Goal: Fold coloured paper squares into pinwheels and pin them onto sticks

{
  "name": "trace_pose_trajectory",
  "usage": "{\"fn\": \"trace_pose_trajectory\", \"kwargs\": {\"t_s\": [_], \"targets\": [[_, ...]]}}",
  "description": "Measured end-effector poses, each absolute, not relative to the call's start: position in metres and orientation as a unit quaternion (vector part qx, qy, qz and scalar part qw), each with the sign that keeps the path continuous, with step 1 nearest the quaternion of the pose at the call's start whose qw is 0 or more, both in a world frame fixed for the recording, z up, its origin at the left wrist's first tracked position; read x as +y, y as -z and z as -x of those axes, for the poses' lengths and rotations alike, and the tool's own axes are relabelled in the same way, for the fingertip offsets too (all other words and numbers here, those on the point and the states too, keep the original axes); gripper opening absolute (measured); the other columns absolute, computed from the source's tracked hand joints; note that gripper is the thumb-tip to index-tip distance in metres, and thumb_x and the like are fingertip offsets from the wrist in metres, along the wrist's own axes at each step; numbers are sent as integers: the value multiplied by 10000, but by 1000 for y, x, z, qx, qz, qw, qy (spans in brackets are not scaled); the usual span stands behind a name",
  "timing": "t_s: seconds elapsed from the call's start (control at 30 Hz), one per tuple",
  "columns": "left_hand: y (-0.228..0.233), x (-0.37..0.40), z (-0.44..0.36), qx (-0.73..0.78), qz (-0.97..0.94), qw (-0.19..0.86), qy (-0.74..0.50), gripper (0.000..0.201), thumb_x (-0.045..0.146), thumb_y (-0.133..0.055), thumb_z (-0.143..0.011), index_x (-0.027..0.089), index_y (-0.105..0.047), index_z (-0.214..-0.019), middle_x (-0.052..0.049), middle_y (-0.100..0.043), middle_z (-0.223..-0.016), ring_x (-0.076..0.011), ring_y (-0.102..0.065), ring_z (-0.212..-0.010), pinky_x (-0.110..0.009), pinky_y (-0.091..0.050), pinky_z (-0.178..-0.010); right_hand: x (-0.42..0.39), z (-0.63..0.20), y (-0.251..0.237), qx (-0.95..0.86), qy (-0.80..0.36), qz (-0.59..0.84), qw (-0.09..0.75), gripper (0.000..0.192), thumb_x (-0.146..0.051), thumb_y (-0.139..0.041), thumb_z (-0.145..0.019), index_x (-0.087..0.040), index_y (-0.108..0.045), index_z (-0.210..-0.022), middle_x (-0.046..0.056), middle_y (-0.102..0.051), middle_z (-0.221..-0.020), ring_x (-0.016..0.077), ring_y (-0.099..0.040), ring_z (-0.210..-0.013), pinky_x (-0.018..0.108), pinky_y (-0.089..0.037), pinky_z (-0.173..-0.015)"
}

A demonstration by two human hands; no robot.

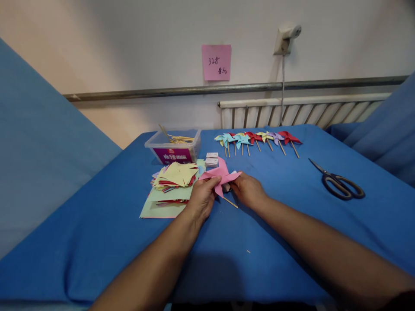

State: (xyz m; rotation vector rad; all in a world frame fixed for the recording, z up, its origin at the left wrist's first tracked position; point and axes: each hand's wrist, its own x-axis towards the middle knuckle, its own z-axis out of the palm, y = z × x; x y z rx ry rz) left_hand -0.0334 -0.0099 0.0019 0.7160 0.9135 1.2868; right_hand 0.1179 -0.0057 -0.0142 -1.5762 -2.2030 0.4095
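- While both hands meet above the blue-covered bench (227, 259), the left hand (201, 198) pinches a pink folded-paper pinwheel (220, 175) by one vane and the right hand (248, 190) closes around its hub, just over the thin wooden stick (231, 202).
- Being light, thin paper, it likely creases easily; the stick looks the safer hold.
- Left: a stack of coloured paper squares (173, 181); right: black-handled scissors (340, 183).
- Farther: a clear plastic box of sticks (173, 147) and a row of finished pinwheels (257, 138).

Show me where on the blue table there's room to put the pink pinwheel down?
Bare blue cloth lies between the right hand and the scissors, below the row of finished pinwheels. The near stretch between the forearms is bare too. It's crowded left of the left hand: paper stack and stick box.
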Motion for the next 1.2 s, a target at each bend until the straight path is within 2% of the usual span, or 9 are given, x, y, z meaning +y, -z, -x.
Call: {"fn": "trace_pose_trajectory", "kwargs": {"t_s": [0.23, 0.43, 0.57, 0.7, 0.87, 1.03, 1.1, 1.2], "targets": [[0, -9, 34, 414, -307, 651, -558, 239, 166, -782, -597, 87, -707, -809, -56, -699, -701, -149, -625, -614, -282, -519, -664, -10, -118, 10, -775, -135, 586, 195, 272, -270, -415, -945, -219, -658, -1056, 65, -635, -1040, 179, -615, -915, 250, -414, -757], [-1, -9, 35, 414, -303, 655, -555, 253, 172, -790, -589, 86, -704, -811, -60, -699, -693, -145, -619, -594, -277, -519, -642, -14, -119, 13, -774, -95, 601, 175, 287, -378, -470, -922, -252, -636, -1119, 69, -613, -1071, 198, -620, -890, 280, -429, -728], [1, -8, 34, 409, -311, 653, -556, 260, 170, -780, -606, 89, -704, -840, -56, -696, -697, -145, -619, -608, -271, -519, -638, -14, -118, 15, -774, -102, 599, 176, 311, -393, -460, -926, -232, -620, -1138, 84, -609, -1094, 206, -616, -919, 292, -438, -759], [2, -7, 35, 414, -303, 651, -560, 264, 163, -790, -588, 92, -701, -826, -51, -697, -705, -137, -612, -603, -261, -513, -630, -12, -117, 19, -784, -119, 567, 222, 299, -326, -507, -909, -206, -601, -1167, 97, -572, -1207, 203, -585, -1019, 294, -427, -856], [1, -5, 37, 418, -290, 644, -572, 287, 159, -807, -545, 101, -704, -806, -49, -707, -719, -138, -618, -610, -266, -512, -644, -11, -118, 20, -794, -167, 516, 276, 223, -243, -536, -888, -185, -620, -1086, 62, -634, -1065, 177, -575, -997, 277, -418, -870], [0, -3, 39, 425, -275, 638, -580, 268, 150, -822, -508, 107, -699, -741, -31, -698, -671, -134, -619, -622, -259, -502, -669, -18, -122, 16, -779, -165, 548, 257, 138, -222, -523, -875, -175, -645, -922, 43, -622, -908, 155, -579, -822, 269, -426, -772], [1, -3, 39, 429, -273, 641, -576, 271, 151, -821, -508, 105, -700, -745, -38, -701, -682, -141, -623, -629, -266, -500, -671, -20, -122, 16, -778, -174, 544, 263, 144, -211, -535, -863, -186, -643, -955, 38, -609, -939, 148, -577, -824, 264, -429, -772], [2, -2, 39, 426, -272, 644, -575, 275, 146, -813, -516, 107, -701, -763, -40, -704, -694, -141, -625, -637, -264, -498, -675, -20, -121, 20, -784, -190, 520, 280, 202, -207, -573, -840, -197, -636, -1031, 55, -579, -1077, 153, -571, -930, 264, -428, -835]]}}
